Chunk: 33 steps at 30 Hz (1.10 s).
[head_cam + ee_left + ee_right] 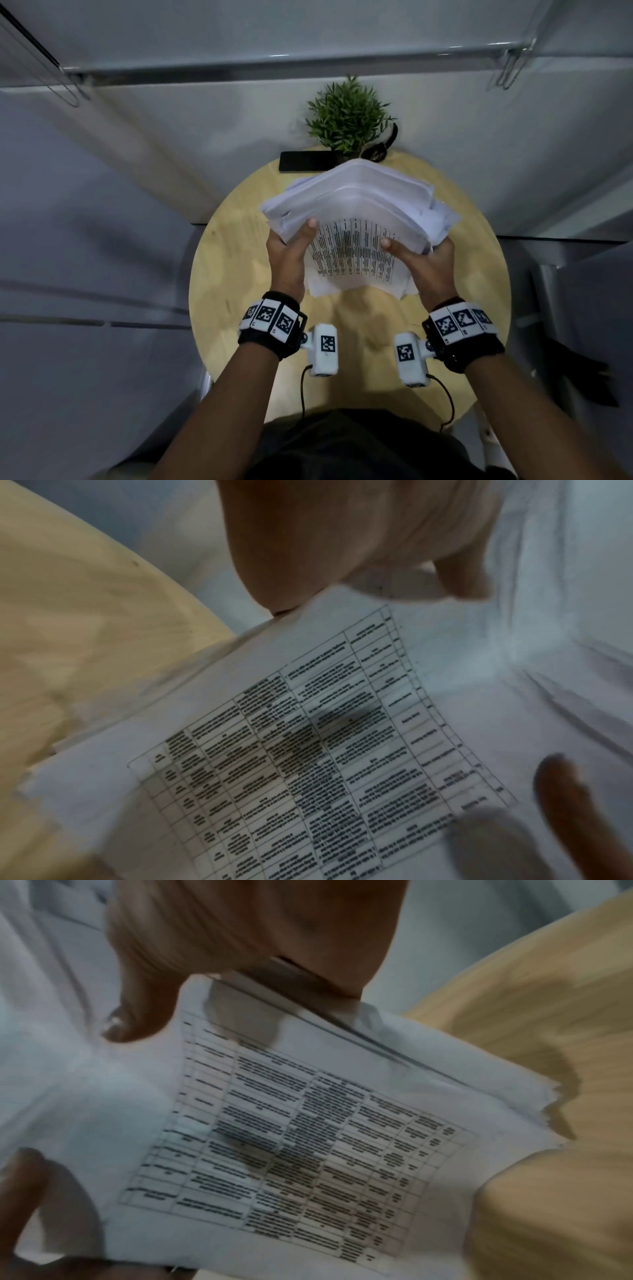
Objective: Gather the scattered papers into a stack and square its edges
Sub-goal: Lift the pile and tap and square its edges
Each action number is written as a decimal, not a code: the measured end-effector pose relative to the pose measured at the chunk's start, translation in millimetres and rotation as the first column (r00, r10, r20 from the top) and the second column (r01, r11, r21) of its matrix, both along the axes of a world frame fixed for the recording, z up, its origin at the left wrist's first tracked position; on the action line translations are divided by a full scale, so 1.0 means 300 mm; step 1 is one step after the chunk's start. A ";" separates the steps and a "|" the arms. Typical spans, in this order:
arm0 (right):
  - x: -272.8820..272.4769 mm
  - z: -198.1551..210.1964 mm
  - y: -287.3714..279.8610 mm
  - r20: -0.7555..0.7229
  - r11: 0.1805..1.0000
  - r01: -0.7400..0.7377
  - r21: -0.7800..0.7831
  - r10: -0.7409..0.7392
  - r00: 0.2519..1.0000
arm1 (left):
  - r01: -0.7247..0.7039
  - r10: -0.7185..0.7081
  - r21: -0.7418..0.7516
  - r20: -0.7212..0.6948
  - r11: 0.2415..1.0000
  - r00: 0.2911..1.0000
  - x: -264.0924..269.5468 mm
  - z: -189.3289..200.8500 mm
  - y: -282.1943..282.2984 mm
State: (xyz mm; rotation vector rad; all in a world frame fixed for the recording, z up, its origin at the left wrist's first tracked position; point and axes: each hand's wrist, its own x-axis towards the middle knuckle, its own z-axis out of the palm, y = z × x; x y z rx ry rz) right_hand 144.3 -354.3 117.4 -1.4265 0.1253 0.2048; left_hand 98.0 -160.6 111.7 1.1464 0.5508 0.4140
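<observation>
Left hand (289, 253) grasping the left edge of the paper stack (356, 212), thumb lying on the printed top sheet. Stack bows upward above the round wooden table (233, 260), its edges uneven. Right hand (424, 263) grasps the stack's right edge, thumb likewise on top. Beyond the stack: black phone (306, 161), potted plant (347, 116).

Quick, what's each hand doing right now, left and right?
Left hand: grips the left side of the paper stack, thumb on top.
Right hand: grips the stack's right side, thumb on the printed sheet.
</observation>
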 end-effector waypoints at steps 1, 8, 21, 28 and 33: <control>0.001 0.007 0.009 0.011 1.000 0.020 0.022 -0.021 1.000 | -0.005 0.005 -0.006 0.020 1.000 1.000 0.002 0.004 -0.006; 0.035 -0.016 0.029 0.005 0.994 0.110 -0.021 -0.110 0.994 | -0.070 0.071 0.016 -0.046 0.997 0.996 0.026 -0.012 -0.015; 0.074 -0.088 -0.007 -0.032 0.953 0.080 -0.291 -0.093 0.995 | 0.151 -0.097 0.271 -0.200 0.951 0.975 0.021 -0.012 0.015; 0.187 0.125 -0.109 0.005 0.762 -0.250 -0.597 0.315 0.949 | 0.472 -0.483 0.186 0.021 0.862 0.875 0.023 0.251 0.242; 0.239 0.234 -0.097 -0.057 0.453 -0.376 -0.808 0.575 0.816 | 0.777 -0.754 0.198 -0.192 0.597 0.628 0.055 0.384 0.344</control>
